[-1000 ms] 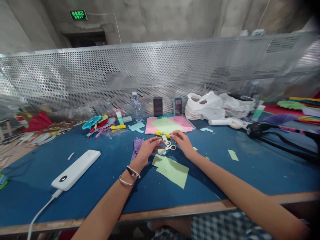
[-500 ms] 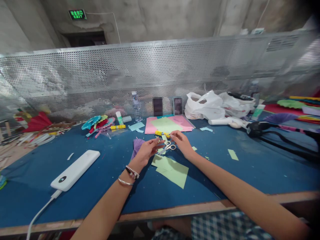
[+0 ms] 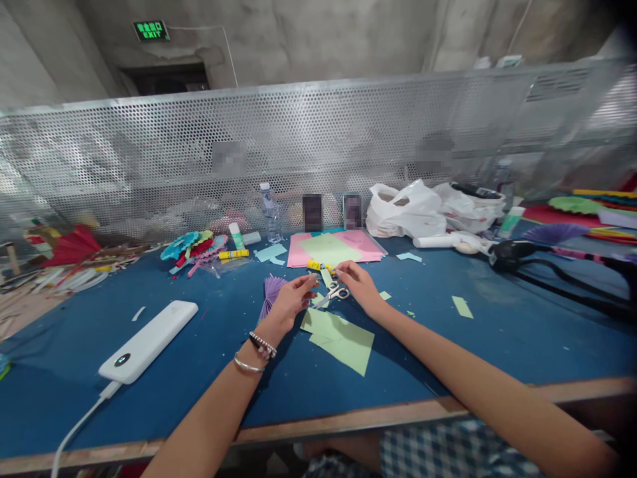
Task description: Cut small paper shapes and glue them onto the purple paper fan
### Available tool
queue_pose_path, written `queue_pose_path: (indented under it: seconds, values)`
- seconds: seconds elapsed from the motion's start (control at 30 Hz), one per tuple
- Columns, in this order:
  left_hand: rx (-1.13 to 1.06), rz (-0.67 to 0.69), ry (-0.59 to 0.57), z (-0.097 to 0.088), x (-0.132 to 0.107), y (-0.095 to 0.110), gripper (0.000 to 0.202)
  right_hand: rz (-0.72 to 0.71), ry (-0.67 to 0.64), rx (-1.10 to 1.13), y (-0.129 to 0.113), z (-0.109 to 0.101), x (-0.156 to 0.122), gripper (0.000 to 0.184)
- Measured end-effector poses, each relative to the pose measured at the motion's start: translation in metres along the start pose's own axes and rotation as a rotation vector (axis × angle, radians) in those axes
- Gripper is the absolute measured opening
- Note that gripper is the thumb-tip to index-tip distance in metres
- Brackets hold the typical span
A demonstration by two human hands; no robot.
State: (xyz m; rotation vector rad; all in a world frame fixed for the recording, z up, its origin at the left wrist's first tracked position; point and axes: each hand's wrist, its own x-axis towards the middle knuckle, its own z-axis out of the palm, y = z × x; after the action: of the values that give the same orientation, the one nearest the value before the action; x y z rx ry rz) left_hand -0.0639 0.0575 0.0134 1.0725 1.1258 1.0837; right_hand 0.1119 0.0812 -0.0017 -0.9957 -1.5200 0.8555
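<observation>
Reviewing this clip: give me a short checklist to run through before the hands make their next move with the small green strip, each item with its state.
1. Left hand pinching the green strip: ok.
2. Right hand at the strip's other side: ok; exact grip cannot tell.
3. Scissors lying on the table under the hands, not held: ok.
4. Yellow glue stick within reach behind the hands: ok; capped or not, cannot tell.
5. Green paper sheets flat in front: ok.
6. Purple folded fan apart from the strip: ok.

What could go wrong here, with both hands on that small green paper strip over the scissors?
1. The left hand and right hand pinch a small green strip; it might tear or slip.
2. The scissors lie directly beneath; a fingertip may catch the blades.
3. The purple folded fan sits beside the left hand and could be brushed aside.
</observation>
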Motion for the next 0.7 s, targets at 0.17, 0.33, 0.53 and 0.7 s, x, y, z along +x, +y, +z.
queue_pose_path:
  seconds: [0.17, 0.33, 0.53, 0.7]
  values:
    - [0.089, 0.125, 0.091, 0.002, 0.001, -0.002, 0.046, -0.021, -0.112, -0.023, -0.006, 0.003, -0.004, 0.021]
    - [0.237, 0.278, 0.123, 0.004, 0.002, -0.001, 0.036, -0.048, -0.221, -0.038, -0.011, 0.008, -0.007, 0.025]
    - [0.254, 0.301, 0.056, 0.005, -0.001, -0.001, 0.034, -0.054, -0.242, -0.083, -0.01, 0.007, -0.005, 0.027]
    - [0.207, 0.27, 0.041, 0.006, -0.003, 0.001, 0.038, -0.04, -0.209, -0.12, -0.004, 0.004, -0.002, 0.027]
